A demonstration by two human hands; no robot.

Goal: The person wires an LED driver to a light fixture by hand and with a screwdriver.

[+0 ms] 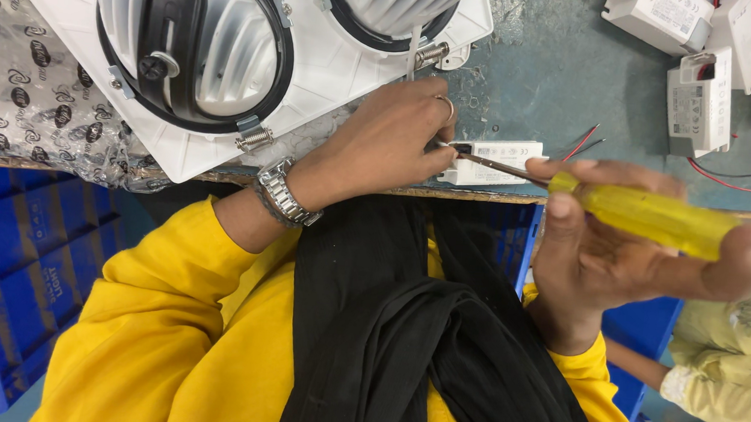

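My right hand (639,250) grips a screwdriver with a yellow see-through handle (649,218); its metal shaft points left into the end of a small white driver box (498,160) lying at the bench's near edge. My left hand (388,139), with a ring and a metal wristwatch, presses on the left end of that box and pinches a wire there. Red and black wires (586,145) come out of the box's right end. A white twin downlight fitting (230,49) with ribbed round heat sinks lies just left of and behind my left hand.
More white driver boxes (698,99) with red wires sit at the back right on the teal bench (554,66). Printed plastic wrap (39,91) lies under the fitting. Blue crates (13,260) stand below the bench. Another person's pale yellow sleeve (727,366) shows at lower right.
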